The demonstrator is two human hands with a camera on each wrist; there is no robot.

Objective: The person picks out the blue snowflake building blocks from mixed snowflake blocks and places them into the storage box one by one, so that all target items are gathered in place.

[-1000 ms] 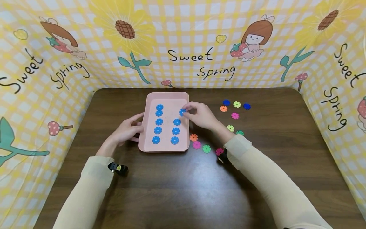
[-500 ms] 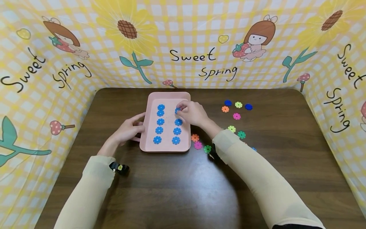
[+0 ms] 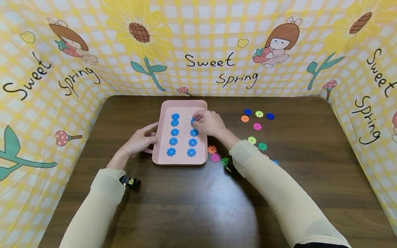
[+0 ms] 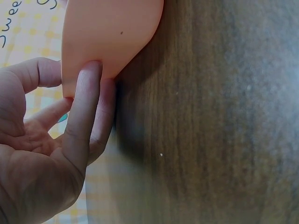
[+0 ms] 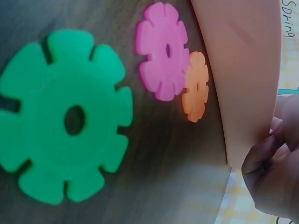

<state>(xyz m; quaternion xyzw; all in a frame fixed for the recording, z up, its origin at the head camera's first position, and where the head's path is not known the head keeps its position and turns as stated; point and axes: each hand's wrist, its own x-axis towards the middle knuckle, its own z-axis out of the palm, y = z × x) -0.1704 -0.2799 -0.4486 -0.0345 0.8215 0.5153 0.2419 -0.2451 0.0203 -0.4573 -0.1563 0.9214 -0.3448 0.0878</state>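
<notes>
A pink tray (image 3: 180, 162) lies on the table, holding blue notched plastic discs in two columns; the left column (image 3: 173, 141) has two discs touching at its far end. My right hand (image 3: 211, 123) reaches over the tray's right wall and pinches a blue notched disc (image 3: 193, 121) at the far end of the right column, partly covered by the fingers. In the right wrist view the tray wall hides that disc. My left hand (image 3: 139, 140) touches the tray's left wall from outside; the left wrist view has its fairly straight fingers (image 4: 86, 88) against that wall.
Loose notched discs lie on the wooden table right of the tray: an orange one (image 3: 212, 149), a pink one (image 3: 215, 158), a green one (image 3: 224, 162) near the right sleeve, and several others farther back. A printed cloth (image 3: 204, 41) surrounds the table's back and sides.
My right hand has moved left within the tray with the blue disc, bringing it closer in line with the right column. The left hand stays at the tray's wall.
</notes>
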